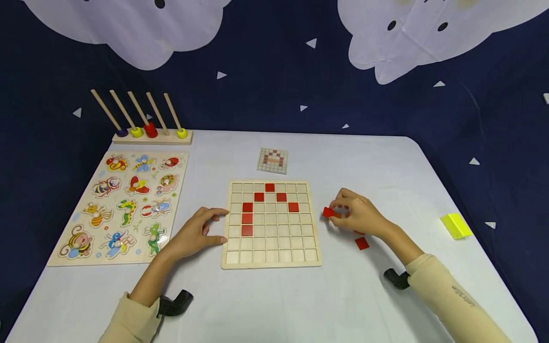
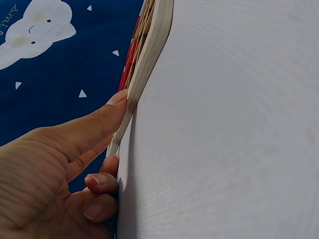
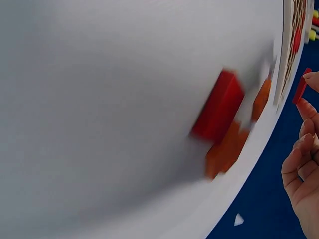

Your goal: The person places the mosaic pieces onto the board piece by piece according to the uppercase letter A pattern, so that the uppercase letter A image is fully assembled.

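Observation:
A wooden grid board (image 1: 271, 264) lies flat on the table with several red tiles (image 1: 247, 218) set in its cells. My left hand (image 1: 193, 233) is at the board's left edge, index finger and thumb touching the rim with the fingers fairly straight. In the left wrist view, the thumb (image 2: 117, 99) rests against the board's side. Right of the board, my right hand (image 1: 360, 212) pinches a red square tile (image 1: 328, 212) between thumb and fingertips. Below it are loose red (image 3: 219, 107) and orange tiles (image 3: 227, 152), partly hidden by the hand in the head view.
A small pattern card (image 1: 272, 161) lies behind the board. To the left are an insect picture puzzle (image 1: 103, 238) and a peg stand (image 1: 171, 139) with coloured beads. A yellow block (image 1: 456, 226) sits near the table's right edge. A dark blue cloth hangs behind.

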`<state>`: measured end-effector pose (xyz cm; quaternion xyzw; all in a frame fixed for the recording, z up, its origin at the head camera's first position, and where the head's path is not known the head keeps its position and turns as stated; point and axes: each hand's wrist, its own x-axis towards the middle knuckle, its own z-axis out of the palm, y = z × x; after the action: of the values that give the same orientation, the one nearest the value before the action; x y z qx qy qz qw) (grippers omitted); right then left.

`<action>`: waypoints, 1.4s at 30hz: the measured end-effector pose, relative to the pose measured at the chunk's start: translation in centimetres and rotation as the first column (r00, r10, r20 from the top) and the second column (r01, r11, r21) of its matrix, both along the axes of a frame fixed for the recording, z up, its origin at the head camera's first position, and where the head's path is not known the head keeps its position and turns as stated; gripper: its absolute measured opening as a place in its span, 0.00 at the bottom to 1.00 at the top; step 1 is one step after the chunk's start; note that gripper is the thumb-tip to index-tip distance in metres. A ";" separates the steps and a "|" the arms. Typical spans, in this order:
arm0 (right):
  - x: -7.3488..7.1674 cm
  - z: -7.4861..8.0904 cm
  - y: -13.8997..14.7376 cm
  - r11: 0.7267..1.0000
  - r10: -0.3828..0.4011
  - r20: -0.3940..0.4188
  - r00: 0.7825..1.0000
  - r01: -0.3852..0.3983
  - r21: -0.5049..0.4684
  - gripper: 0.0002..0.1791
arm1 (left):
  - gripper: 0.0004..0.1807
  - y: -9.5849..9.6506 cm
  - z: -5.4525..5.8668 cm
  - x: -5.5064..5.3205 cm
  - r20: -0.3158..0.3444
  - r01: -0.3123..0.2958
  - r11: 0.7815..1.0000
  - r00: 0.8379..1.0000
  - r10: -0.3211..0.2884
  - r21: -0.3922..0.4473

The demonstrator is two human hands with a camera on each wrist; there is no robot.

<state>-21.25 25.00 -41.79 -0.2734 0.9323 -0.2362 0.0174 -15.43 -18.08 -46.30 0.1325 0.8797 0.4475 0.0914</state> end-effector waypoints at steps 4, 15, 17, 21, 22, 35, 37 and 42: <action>-0.3 -0.2 -1.8 0.999 0.042 0.005 0.999 -0.042 0.009 0.10 | 0.35 0.1 -0.1 0.1 0.008 -0.006 1.000 1.000 0.006 0.003; -0.7 -0.6 -5.0 0.991 0.135 0.013 0.991 -0.135 0.006 0.12 | 0.36 0.2 0.0 0.1 0.006 -0.003 1.000 1.000 0.003 0.000; -0.7 -0.7 -5.3 0.989 0.148 0.017 0.989 -0.148 0.008 0.12 | 0.36 0.2 0.0 0.1 0.004 -0.001 1.000 1.000 0.001 -0.001; -0.8 -0.8 -5.8 0.985 0.175 0.019 0.984 -0.175 0.006 0.11 | 0.35 0.3 0.0 0.1 0.002 0.000 1.000 1.000 0.000 0.001; -0.8 -0.9 -5.9 0.983 0.181 0.017 0.983 -0.181 0.007 0.11 | 0.36 0.3 0.0 0.1 0.001 0.000 1.000 1.000 0.000 0.001; -1.0 -0.4 -6.9 0.970 0.221 -0.011 0.975 -0.218 0.105 0.11 | 0.35 0.3 0.1 0.0 -0.010 0.001 1.000 1.000 -0.001 -0.008; -1.0 -0.2 -7.1 0.968 0.227 -0.010 0.974 -0.225 0.115 0.10 | 0.35 0.3 0.1 0.0 -0.009 -0.001 1.000 1.000 0.001 -0.009; -1.1 0.2 -7.7 0.963 0.232 0.013 0.973 -0.231 0.139 0.09 | 0.35 0.1 0.1 0.0 -0.006 -0.008 1.000 1.000 0.008 -0.011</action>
<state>-22.34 17.33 -41.63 -0.3789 0.9082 -0.1663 0.0621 -15.40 -17.98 -46.24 0.1298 0.8828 0.4428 0.0878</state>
